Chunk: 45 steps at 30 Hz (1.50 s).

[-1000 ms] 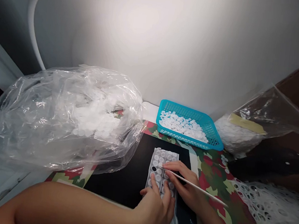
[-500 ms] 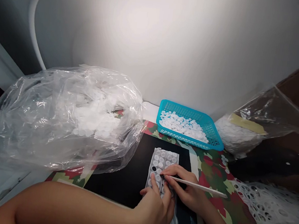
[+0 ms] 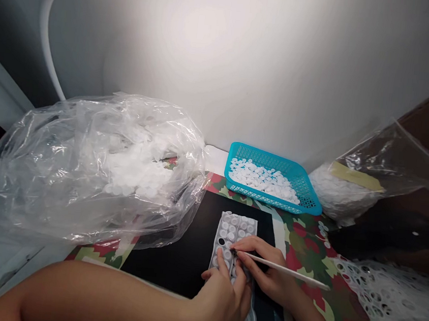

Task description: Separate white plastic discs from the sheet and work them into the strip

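Note:
A whitish tray (image 3: 223, 233) with rows of round pockets lies lengthwise on the black mat. Small white round caps sit in many pockets, and one pocket near its left edge looks dark. My left hand (image 3: 223, 291) rests over the lower part of the tray, fingers stretched and spread on it. Just right of those fingertips, my right hand (image 3: 270, 268) pinches a slim white stick (image 3: 298, 275) with a dark tip. That tip is at the tray between my hands; whether it touches a cap cannot be made out. My left hand hides part of the tray.
A blue basket (image 3: 276, 161) of white caps stands behind the mat (image 3: 173, 263). Left lies a large clear plastic bag (image 3: 64, 165) with white pieces. At right are another filled bag (image 3: 343, 194) and a heap of white ring-like pieces (image 3: 406, 308). A lamp (image 3: 46, 25) arches above.
The white stick has shifted very slightly, its far end a little lower and farther right. Both hands stay almost where they were on the tray.

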Each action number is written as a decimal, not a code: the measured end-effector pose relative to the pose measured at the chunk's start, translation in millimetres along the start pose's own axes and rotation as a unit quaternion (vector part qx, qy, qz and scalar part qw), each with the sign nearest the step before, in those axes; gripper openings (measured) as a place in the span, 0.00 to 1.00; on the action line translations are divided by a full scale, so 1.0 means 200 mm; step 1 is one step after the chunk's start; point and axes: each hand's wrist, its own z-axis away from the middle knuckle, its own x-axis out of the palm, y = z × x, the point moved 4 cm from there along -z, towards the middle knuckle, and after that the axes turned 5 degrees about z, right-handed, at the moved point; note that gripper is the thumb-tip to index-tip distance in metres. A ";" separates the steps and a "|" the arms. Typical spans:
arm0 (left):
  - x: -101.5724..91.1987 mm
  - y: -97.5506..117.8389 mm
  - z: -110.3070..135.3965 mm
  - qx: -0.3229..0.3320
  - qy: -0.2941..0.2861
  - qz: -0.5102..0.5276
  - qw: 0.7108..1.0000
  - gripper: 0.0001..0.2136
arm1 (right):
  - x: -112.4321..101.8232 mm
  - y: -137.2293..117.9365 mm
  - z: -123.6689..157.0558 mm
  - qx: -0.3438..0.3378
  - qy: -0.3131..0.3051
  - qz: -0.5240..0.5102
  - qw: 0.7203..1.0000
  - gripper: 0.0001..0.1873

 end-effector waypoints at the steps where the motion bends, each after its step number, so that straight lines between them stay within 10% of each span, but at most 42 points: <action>1: 0.00 0.00 0.00 -0.001 0.004 -0.002 1.000 0.24 | 0.00 0.00 0.00 -0.001 -0.001 0.003 1.000 0.08; 32: 0.01 0.01 0.00 0.005 0.030 -0.006 1.000 0.24 | 0.01 -0.01 0.00 -0.021 -0.009 0.016 1.000 0.09; 45: -0.03 0.00 -0.01 0.024 -0.067 0.009 0.997 0.29 | 0.01 -0.02 -0.01 -0.024 0.007 0.014 1.000 0.09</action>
